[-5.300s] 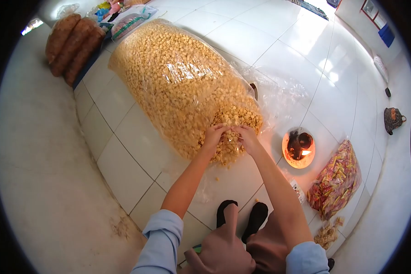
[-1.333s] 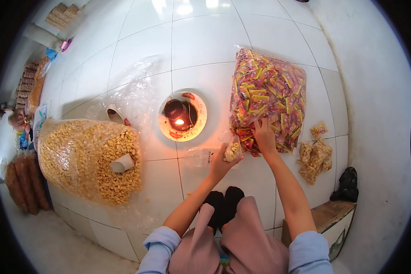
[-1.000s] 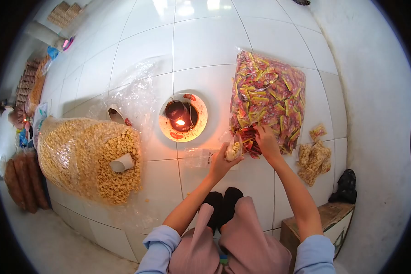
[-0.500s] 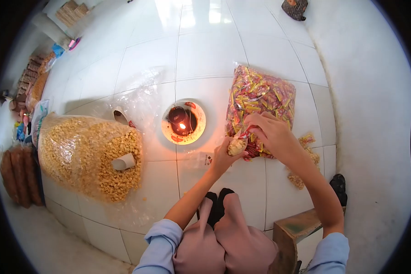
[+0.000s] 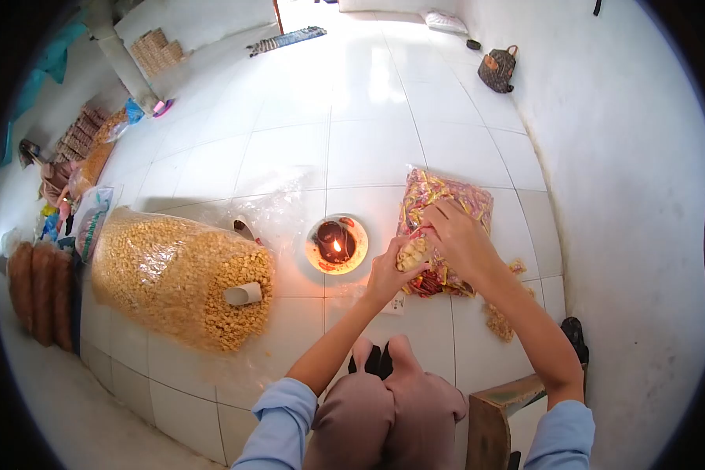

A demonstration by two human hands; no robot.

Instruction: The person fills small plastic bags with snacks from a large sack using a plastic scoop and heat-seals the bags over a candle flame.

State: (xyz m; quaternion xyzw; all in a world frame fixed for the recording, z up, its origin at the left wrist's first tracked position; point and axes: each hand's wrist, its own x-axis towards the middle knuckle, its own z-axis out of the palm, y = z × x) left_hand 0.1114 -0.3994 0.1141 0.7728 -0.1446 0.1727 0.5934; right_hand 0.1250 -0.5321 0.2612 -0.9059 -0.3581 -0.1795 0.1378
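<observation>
In the left hand (image 5: 388, 276), a small clear packet (image 5: 413, 254) of pale puffed pieces, raised over the near left part of a large bag of red-and-yellow sachets (image 5: 435, 188); left fingers wrapped around the filled body. At the packet's far end, the right hand (image 5: 456, 235), with fingers bunched narrow beside a small reddish bit; impossible to tell whether closed on that bit, on the plastic or on both. Probably very light, with soft, slick film and brittle pieces inside, so likely to crumble under a hard squeeze and to slide in a loose one. Best cradled low around the filling, with the thin top edge taken between fingertips only. Well to the left, a big clear bag of the same-looking snack (image 5: 145, 251), with a pale scoop (image 5: 244, 294) resting in the loose pieces at its right end. Between the two big bags, on the tiled floor (image 5: 368, 157), a plate (image 5: 315, 256) with a small lit flame (image 5: 337, 245). Near right, a few small snack packets (image 5: 499, 321), partly behind the right forearm.
</observation>
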